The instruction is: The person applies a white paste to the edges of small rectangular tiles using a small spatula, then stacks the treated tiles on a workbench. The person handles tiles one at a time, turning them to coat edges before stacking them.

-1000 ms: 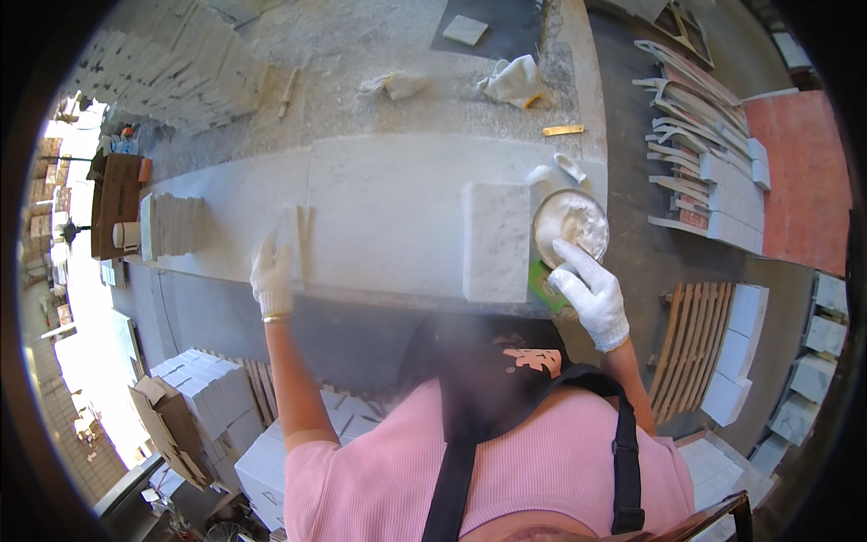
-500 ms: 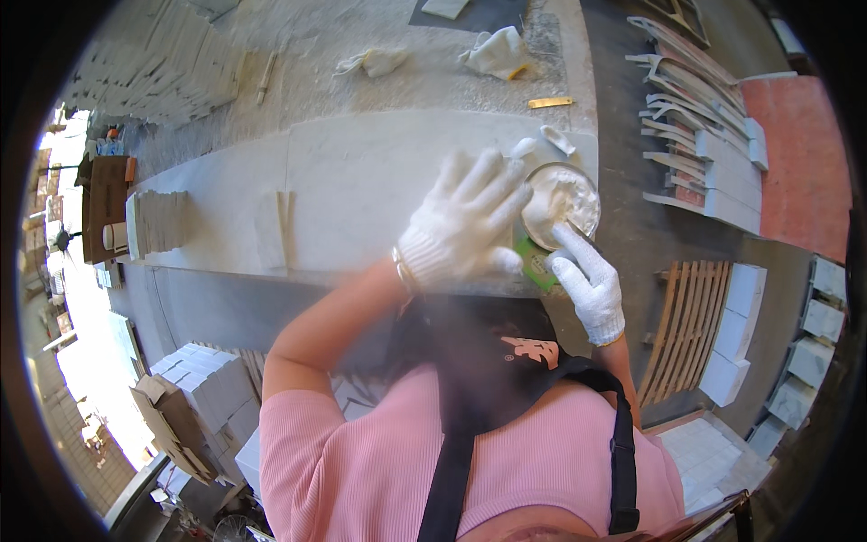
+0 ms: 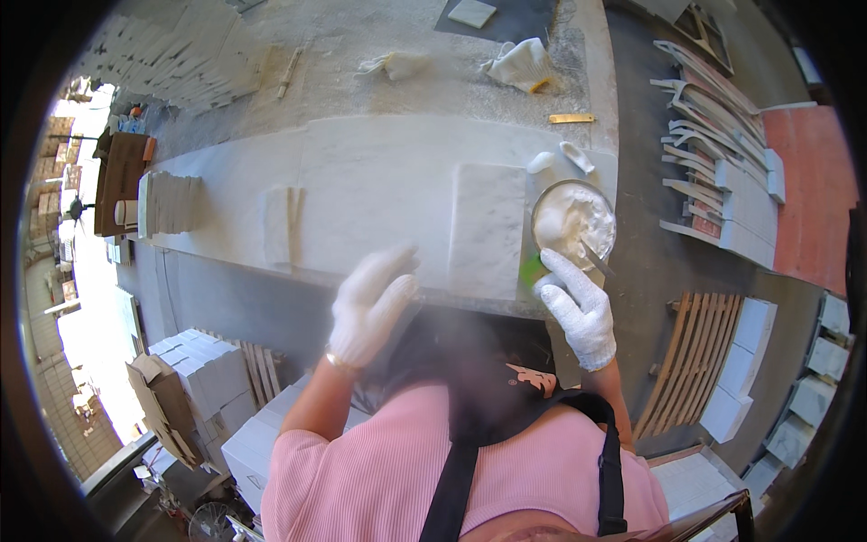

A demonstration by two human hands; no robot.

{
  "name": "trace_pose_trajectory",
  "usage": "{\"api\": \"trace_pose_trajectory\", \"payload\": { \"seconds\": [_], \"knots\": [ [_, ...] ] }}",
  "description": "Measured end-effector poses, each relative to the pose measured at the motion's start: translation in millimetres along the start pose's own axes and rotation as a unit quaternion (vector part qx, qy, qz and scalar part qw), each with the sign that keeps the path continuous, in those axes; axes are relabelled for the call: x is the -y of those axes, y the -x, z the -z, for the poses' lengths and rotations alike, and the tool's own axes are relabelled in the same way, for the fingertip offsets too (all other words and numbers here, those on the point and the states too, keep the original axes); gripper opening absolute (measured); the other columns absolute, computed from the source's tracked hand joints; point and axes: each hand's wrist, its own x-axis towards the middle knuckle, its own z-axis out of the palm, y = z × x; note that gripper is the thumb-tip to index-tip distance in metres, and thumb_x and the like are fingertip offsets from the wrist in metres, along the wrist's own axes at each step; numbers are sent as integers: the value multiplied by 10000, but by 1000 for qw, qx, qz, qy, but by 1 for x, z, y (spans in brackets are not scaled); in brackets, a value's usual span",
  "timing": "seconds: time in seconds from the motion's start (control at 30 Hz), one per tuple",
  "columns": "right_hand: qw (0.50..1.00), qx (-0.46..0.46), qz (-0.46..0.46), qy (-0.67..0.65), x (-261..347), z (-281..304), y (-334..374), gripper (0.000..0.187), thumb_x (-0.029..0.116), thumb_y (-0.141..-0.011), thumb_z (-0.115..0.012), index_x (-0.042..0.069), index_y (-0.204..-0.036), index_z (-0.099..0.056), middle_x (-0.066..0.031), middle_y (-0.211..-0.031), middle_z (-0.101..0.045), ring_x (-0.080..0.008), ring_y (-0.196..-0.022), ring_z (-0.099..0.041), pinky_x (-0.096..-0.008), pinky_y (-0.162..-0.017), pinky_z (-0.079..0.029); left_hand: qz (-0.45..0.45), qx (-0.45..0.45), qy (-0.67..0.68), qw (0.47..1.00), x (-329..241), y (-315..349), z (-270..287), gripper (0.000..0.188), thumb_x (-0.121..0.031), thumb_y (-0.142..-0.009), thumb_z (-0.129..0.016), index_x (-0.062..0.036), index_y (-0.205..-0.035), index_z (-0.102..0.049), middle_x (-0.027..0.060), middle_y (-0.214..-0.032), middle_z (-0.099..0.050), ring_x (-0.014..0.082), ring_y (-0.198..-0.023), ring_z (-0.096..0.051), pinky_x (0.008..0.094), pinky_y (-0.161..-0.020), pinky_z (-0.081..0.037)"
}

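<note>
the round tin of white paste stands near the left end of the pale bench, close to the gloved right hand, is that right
Not quite: the head view shows the round tin of white paste near the right end of the pale bench, not the left. It is close to the gloved right hand.

Workshop, stacked pale tiles [image 3: 173, 204], wooden pallet [image 3: 684, 361]

I have an open run of counter [image 3: 379, 181] between the thin strips [image 3: 297, 217] and the flat white tile [image 3: 490, 230], with room for the left hand [image 3: 372, 307] to pass. The tile blocks a low slide toward the round tin [image 3: 535, 219]. There, a slanting handle [image 3: 600, 263] and the right hand [image 3: 578, 312] crowd my near approach; small white pieces [image 3: 576, 157] obstruct the far side.
</note>
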Motion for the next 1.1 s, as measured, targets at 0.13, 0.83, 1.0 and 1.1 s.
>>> {"api": "trace_pose_trajectory", "payload": {
  "seconds": [0.13, 0.83, 1.0, 1.1],
  "knots": [
    [995, 42, 76, 42, 2, -12, 2, 494, 142, -966, -679, -23, -1424, -592, -183, -1398, -651, -229, -1280, -609, -333, -1110, -433, 85, 28, 48, 995, 9, -3, -18, 556, -226, -999, -671, -9, -1491, -531, 84, -1089, -693, 149, -931, -667, 287, -881, -544],
    [973, 40, 194, -116, -18, -41, 15, 525, 154, -985, -684, -32, -1459, -554, -126, -1429, -628, -163, -1333, -543, -292, -1127, -410, 19, 76, 149, 986, 20, 25, -41, 651, -355, -1002, -659, -51, -1548, -474, 134, -1169, -737, 210, -903, -730, 317, -787, -578],
    [978, 38, 155, -135, -20, -36, 23, 420, 176, -1027, -628, -19, -1399, -617, -113, -1359, -666, -155, -1270, -588, -278, -1067, -459, 33, 92, 234, 967, 33, 35, -38, 599, -312, -1024, -616, -37, -1538, -478, 153, -1282, -690, 257, -945, -734, 366, -803, -584],
    [971, 35, 118, -204, -26, -40, 26, 372, 197, -1034, -618, -20, -1334, -643, -93, -1257, -700, -151, -1164, -640, -278, -981, -514, 68, 111, 329, 935, 51, 40, -37, 522, -305, -1033, -592, -24, -1470, -539, 147, -1273, -681, 290, -990, -721, 403, -810, -582]
  ]
}}
